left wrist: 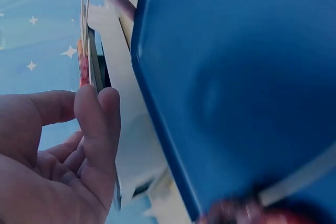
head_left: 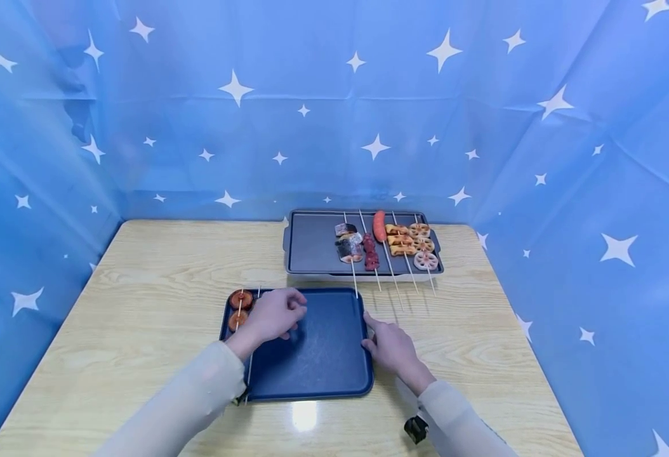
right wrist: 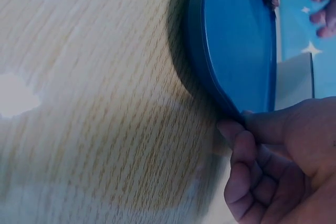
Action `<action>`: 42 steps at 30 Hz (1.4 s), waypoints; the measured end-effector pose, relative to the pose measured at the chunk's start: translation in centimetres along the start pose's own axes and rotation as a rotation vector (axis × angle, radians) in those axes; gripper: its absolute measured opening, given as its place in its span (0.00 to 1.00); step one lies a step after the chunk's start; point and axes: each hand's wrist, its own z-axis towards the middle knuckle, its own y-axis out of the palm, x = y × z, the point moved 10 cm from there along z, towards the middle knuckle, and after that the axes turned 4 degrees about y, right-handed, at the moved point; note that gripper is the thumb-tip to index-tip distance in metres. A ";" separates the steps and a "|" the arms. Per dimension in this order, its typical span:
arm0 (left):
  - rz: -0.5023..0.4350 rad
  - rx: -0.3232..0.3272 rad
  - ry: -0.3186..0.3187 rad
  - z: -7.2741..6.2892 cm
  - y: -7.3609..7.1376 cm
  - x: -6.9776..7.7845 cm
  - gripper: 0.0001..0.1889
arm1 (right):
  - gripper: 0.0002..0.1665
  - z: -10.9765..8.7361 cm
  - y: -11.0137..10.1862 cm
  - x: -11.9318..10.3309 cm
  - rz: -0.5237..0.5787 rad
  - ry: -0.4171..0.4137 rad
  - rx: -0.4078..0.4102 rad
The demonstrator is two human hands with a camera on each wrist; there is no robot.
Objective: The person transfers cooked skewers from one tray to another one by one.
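Observation:
A dark blue tray [head_left: 317,355] lies on the table. At its right edge my right hand [head_left: 393,346] pinches the rim between thumb and fingers, as the right wrist view shows. Over the tray's left part hovers my left hand [head_left: 274,315], fingers loosely bent with nothing between them. On the tray's left side lies a skewer of round brown slices [head_left: 241,299]. Beside it is a second skewer, mostly hidden under my left hand and sleeve in the head view; its dark red pieces [left wrist: 231,211] show blurred in the left wrist view.
Behind stands a grey tray [head_left: 311,247] with skewers of silvery-skinned pieces [head_left: 348,247], red meat [head_left: 370,254], a sausage [head_left: 379,226], yellow pieces [head_left: 401,241] and lotus root slices [head_left: 425,260]. Their sticks overhang its front edge. A blue star-patterned curtain [head_left: 311,165] surrounds the wooden table [head_left: 140,304].

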 end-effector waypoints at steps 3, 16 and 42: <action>-0.035 -0.028 0.012 1.4 1.6 0.7 0.11 | 0.34 0.0 0.0 -0.1 -0.002 -0.006 0.002; -0.291 -0.105 -0.061 5.3 6.2 2.6 0.16 | 0.33 -0.1 0.0 -0.1 -0.016 0.000 -0.002; -0.460 -0.066 -0.177 7.0 9.0 2.9 0.16 | 0.34 -0.1 0.1 -0.1 -0.034 -0.009 0.009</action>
